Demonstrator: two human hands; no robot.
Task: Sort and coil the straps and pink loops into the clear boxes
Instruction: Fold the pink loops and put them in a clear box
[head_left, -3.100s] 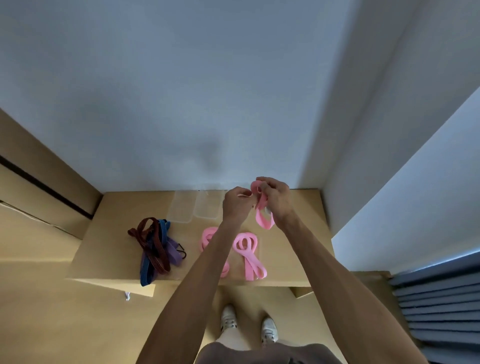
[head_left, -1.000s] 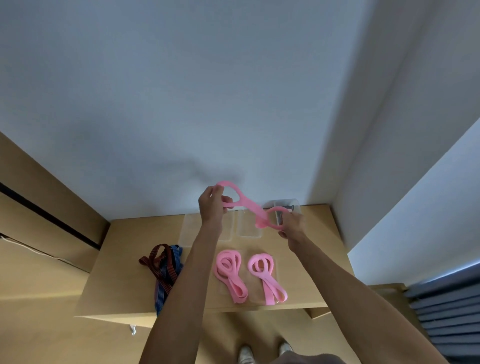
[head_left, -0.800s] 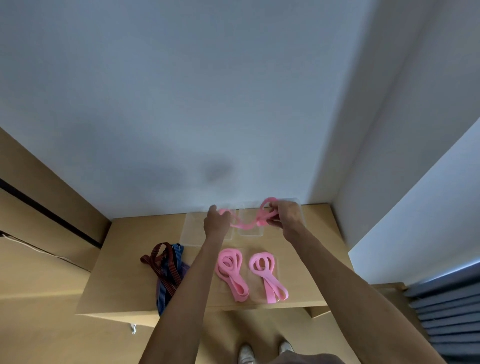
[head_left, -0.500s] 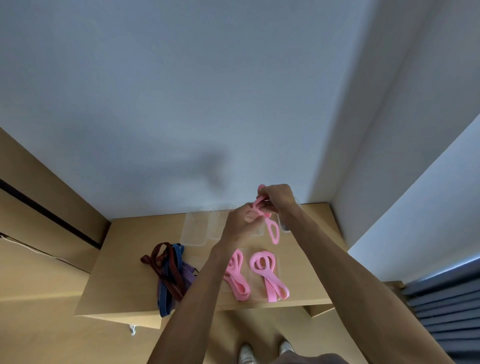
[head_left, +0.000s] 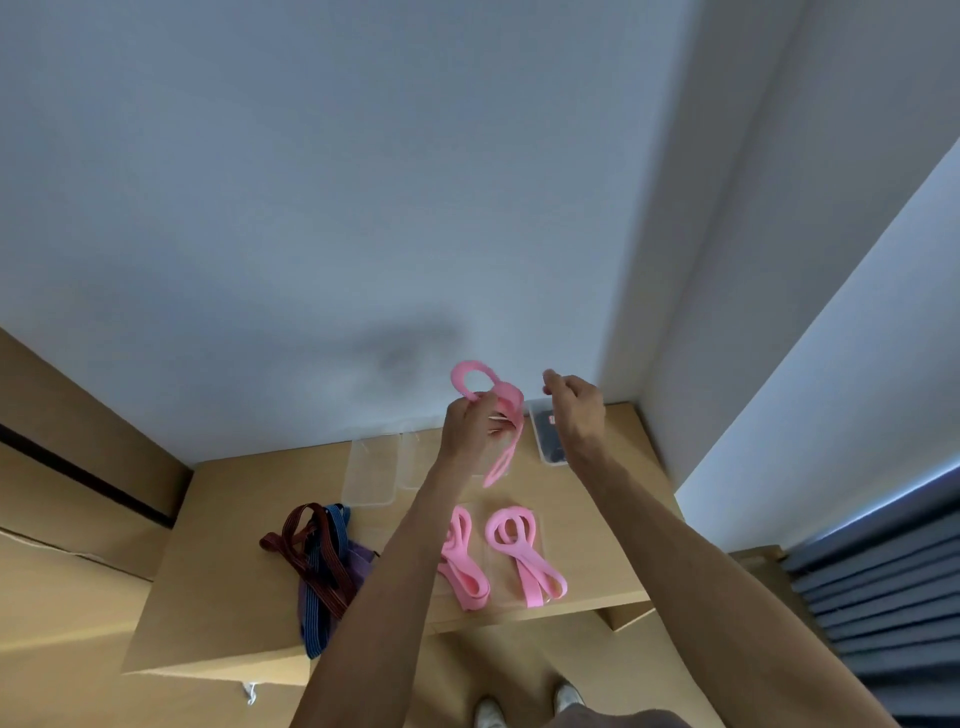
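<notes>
My left hand (head_left: 464, 432) is raised above the back of the wooden table (head_left: 228, 582) and pinches a pink loop (head_left: 508, 401). One end of it arches above my fingers and the other end hangs down toward the table. My right hand (head_left: 576, 410) is just to the right of the loop, apart from it, with loosely curled fingers that hold nothing. Two more pink loops (head_left: 522, 553) lie folded side by side on flat clear pieces near the front edge. Dark red, blue and purple straps (head_left: 317, 564) lie tangled at the front left.
Two clear boxes (head_left: 371, 475) stand at the back of the table by the wall. A third clear box (head_left: 550, 447) with dark contents is at the back right, under my right hand. A wall corner bounds the table on the right.
Both hands held the pink loop, stretched it apart, then brought it together. Now my right hand has let go and moved right, and the loop hangs from my left hand alone.
</notes>
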